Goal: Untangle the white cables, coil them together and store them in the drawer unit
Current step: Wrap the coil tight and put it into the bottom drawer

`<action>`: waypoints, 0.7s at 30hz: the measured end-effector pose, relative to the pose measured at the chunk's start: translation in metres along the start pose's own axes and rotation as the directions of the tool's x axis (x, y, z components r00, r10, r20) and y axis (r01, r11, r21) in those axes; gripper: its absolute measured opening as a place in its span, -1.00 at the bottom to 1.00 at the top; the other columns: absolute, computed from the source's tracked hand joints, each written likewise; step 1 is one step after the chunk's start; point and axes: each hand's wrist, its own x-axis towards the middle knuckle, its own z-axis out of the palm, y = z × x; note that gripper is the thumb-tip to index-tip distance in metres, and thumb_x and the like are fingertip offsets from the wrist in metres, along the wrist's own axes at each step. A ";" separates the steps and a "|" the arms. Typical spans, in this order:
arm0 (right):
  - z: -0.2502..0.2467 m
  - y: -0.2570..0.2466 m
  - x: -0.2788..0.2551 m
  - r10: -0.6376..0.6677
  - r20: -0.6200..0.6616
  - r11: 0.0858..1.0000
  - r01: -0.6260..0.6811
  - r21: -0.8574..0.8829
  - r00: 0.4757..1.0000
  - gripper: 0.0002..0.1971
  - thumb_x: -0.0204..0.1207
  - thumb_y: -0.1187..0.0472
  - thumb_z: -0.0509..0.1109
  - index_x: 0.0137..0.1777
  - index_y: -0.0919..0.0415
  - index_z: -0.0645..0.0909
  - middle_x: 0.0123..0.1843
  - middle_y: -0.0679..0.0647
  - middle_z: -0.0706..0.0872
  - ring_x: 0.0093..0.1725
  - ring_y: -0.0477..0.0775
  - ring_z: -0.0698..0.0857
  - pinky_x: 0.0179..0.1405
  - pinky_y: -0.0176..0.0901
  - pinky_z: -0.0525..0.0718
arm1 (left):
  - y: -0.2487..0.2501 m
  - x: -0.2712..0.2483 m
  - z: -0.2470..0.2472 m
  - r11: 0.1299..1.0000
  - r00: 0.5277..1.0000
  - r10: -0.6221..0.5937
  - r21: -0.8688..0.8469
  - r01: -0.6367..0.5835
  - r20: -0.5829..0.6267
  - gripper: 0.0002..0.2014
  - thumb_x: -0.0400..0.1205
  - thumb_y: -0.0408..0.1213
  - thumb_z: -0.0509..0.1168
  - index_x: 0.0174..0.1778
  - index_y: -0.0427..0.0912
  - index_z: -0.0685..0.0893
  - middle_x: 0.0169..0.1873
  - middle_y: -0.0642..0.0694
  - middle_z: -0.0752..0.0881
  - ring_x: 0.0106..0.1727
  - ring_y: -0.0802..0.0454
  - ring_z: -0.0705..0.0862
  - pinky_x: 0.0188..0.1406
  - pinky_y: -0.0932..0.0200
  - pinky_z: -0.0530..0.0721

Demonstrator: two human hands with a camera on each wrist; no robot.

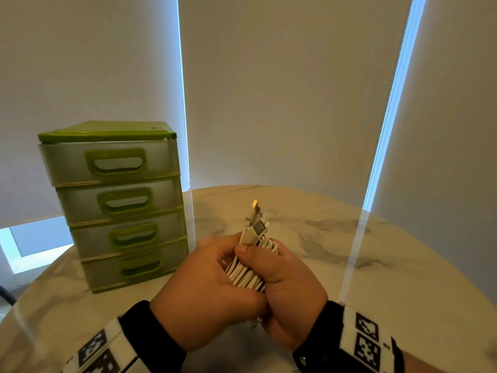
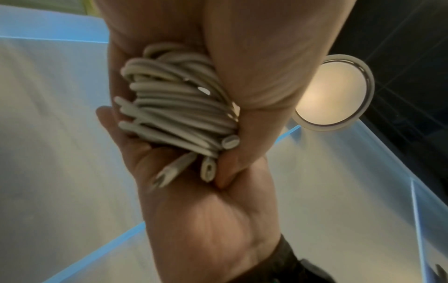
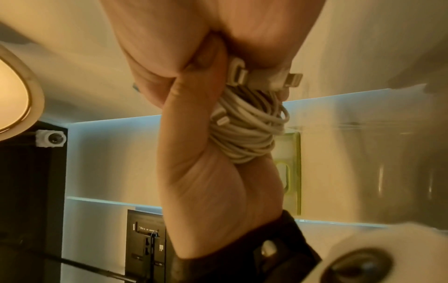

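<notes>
A coiled bundle of white cables (image 1: 246, 273) is held between both hands just above the marble table (image 1: 376, 265). My left hand (image 1: 207, 286) wraps it from the left, and my right hand (image 1: 290, 292) grips it from the right with the thumb across the top. Several plug ends (image 1: 255, 216) stick up out of the bundle. The left wrist view shows the cable loops (image 2: 174, 107) packed between the two palms. In the right wrist view the coil (image 3: 247, 134) has plugs (image 3: 266, 78) at its far end. The green drawer unit (image 1: 118, 203) stands to the left.
The drawer unit has several translucent drawers with green handles, all closed, and stands near the table's back left edge. The round table ends close behind it and curves off to the right. Closed window blinds (image 1: 269, 90) hang behind the table.
</notes>
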 end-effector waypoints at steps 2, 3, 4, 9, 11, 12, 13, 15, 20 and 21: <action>-0.001 0.001 0.001 -0.007 -0.024 1.000 0.007 -0.009 1.000 -0.69 0.39 0.27 0.56 0.09 0.40 0.66 -0.13 0.39 0.75 -0.19 0.29 0.79 -0.27 0.04 0.74 | -0.004 0.002 0.000 0.993 1.000 -0.014 0.116 0.015 -0.010 -0.44 0.10 -0.22 0.55 -0.02 0.37 0.70 0.00 -0.16 0.69 -0.16 -0.04 0.73 -0.33 0.18 0.66; -0.001 0.001 0.001 -0.010 -0.027 1.000 0.009 -0.012 1.000 -0.66 0.36 0.23 0.58 0.06 0.39 0.66 -0.14 0.38 0.74 -0.19 0.29 0.78 -0.26 0.04 0.74 | -0.007 0.003 0.000 0.989 1.000 -0.027 0.147 0.029 -0.012 -0.44 0.09 -0.14 0.54 -0.02 0.42 0.66 0.06 -0.12 0.64 -0.10 -0.03 0.73 -0.28 0.17 0.68; -0.002 0.001 0.001 -0.008 -0.028 1.000 0.007 -0.014 1.000 -0.62 0.30 0.16 0.61 0.04 0.37 0.67 -0.15 0.37 0.74 -0.19 0.29 0.78 -0.24 0.05 0.74 | -0.010 0.004 0.001 0.985 0.999 -0.040 0.166 0.041 -0.009 -0.45 0.10 -0.10 0.53 0.00 0.43 0.64 0.10 -0.09 0.61 -0.06 -0.03 0.74 -0.23 0.15 0.71; -0.006 -0.002 -0.002 0.026 -0.053 0.999 -0.024 0.039 0.998 -0.48 0.27 0.12 0.66 0.13 0.42 0.62 0.05 0.55 0.72 -0.04 0.37 0.78 -0.06 0.19 0.77 | -0.013 0.014 0.009 0.972 0.996 -0.084 0.223 0.078 0.017 -0.50 0.14 -0.12 0.47 0.03 0.26 0.69 0.08 -0.23 0.63 -0.05 -0.13 0.74 -0.20 0.05 0.76; -0.010 -0.005 -0.001 0.010 -0.090 0.998 -0.005 0.063 0.996 -0.55 0.27 0.15 0.65 0.07 0.38 0.63 0.00 0.51 0.75 -0.06 0.35 0.78 0.01 0.23 0.75 | -0.011 0.019 0.015 0.967 0.992 -0.118 0.234 0.104 0.047 -0.48 0.17 -0.14 0.46 0.09 0.22 0.68 0.05 -0.20 0.70 -0.04 -0.12 0.77 -0.18 -0.04 0.80; -0.013 -0.007 -0.001 -0.007 -0.109 0.997 0.015 0.071 0.994 -0.62 0.27 0.15 0.64 0.00 0.33 0.65 -0.15 0.40 0.76 -0.15 0.29 0.78 -0.05 0.17 0.76 | -0.008 0.022 0.020 0.972 0.989 -0.126 0.208 0.108 0.076 -0.44 0.19 -0.16 0.45 0.15 0.20 0.66 0.02 -0.18 0.76 -0.04 -0.13 0.79 -0.12 -0.15 0.80; -0.016 -0.009 0.000 -0.021 -0.115 0.996 0.031 0.082 0.993 -0.69 0.30 0.16 0.61 -0.04 0.28 0.65 -0.27 0.28 0.74 -0.23 0.21 0.77 -0.14 0.10 0.75 | -0.005 0.024 0.024 0.976 0.986 -0.132 0.189 0.111 0.101 -0.39 0.20 -0.16 0.43 0.23 0.19 0.62 0.00 -0.15 0.79 -0.03 -0.13 0.80 -0.08 -0.21 0.79; -0.021 -0.013 0.000 -0.020 -0.120 0.993 0.033 0.114 0.993 -0.76 0.43 0.16 0.53 0.00 0.27 0.64 -0.35 0.17 0.72 -0.32 0.12 0.76 -0.24 -0.02 0.72 | 0.001 0.026 0.030 0.971 0.985 -0.142 0.209 0.118 0.101 -0.33 0.18 -0.10 0.40 0.29 0.19 0.55 -0.05 -0.11 0.81 -0.10 -0.10 0.81 -0.10 -0.22 0.79; -0.023 -0.021 0.002 -0.034 -0.096 0.990 0.047 0.133 0.995 -0.62 0.29 0.01 0.54 0.02 0.23 0.65 -0.34 0.10 0.77 -0.27 0.06 0.81 -0.16 -0.03 0.73 | 0.006 0.028 0.041 0.972 0.994 -0.106 0.207 0.112 -0.038 -0.41 0.23 -0.23 0.35 0.21 0.25 0.58 -0.24 -0.05 0.81 -0.34 0.06 0.76 -0.34 -0.01 0.75; -0.024 -0.022 0.003 -0.046 -0.077 0.992 0.055 0.112 0.996 -0.57 0.24 -0.03 0.54 0.02 0.22 0.65 -0.34 0.09 0.78 -0.25 0.06 0.81 -0.11 -0.02 0.73 | 0.007 0.027 0.042 0.972 0.993 -0.095 0.208 0.107 -0.064 -0.42 0.24 -0.26 0.34 0.20 0.26 0.59 -0.25 -0.02 0.81 -0.36 0.11 0.74 -0.35 0.05 0.70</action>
